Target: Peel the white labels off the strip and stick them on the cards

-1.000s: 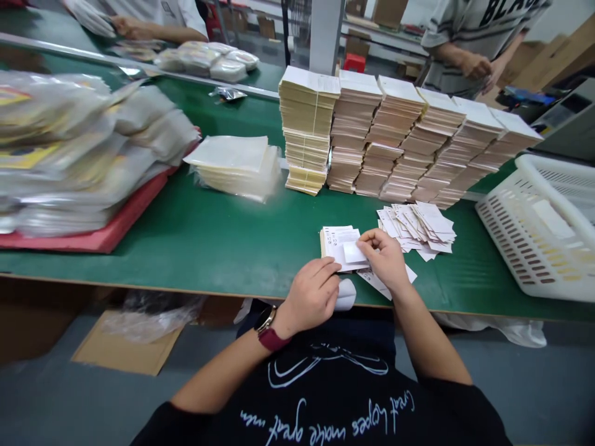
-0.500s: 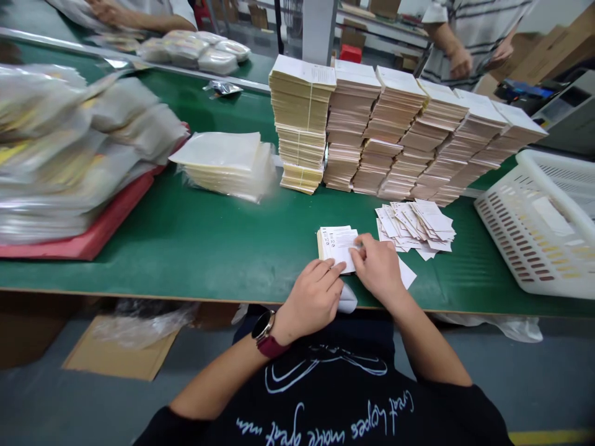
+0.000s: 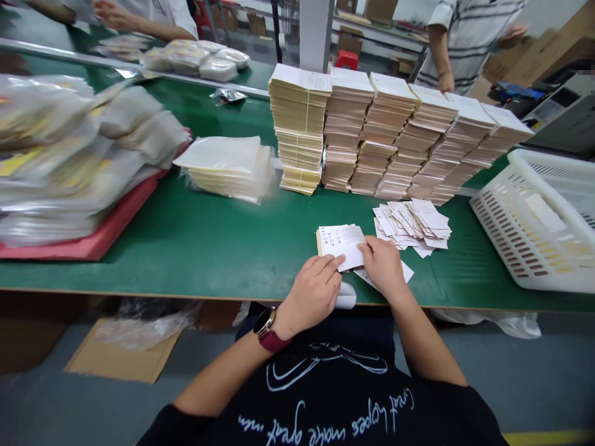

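A small stack of printed white leaflets [image 3: 339, 243] lies on the green table mat [image 3: 195, 263] right in front of me. My left hand [image 3: 316, 290], with a watch on its wrist, presses its fingertips on the stack's near edge. My right hand [image 3: 383, 266] pinches the top sheet at its right edge. Under that hand lies a loose white sheet [image 3: 388, 277]. A looser heap of printed slips [image 3: 411, 223] sits just beyond my right hand. A white rolled item [image 3: 346, 296] pokes out beside my left hand at the table edge.
Tall stacks of cream booklets [image 3: 385, 133] stand in a row behind. A white plastic crate [image 3: 534, 226] sits at the right. Plastic-wrapped packs [image 3: 60, 155] lie on a red board [image 3: 100, 232] at the left. A co-worker's hand [image 3: 111, 12] and a striped shirt [image 3: 469, 43] appear beyond.
My right hand has moved slightly right along the top leaflet, and the small white slip seen on the stack a second ago no longer shows. The striped-shirt co-worker's hands have separated.
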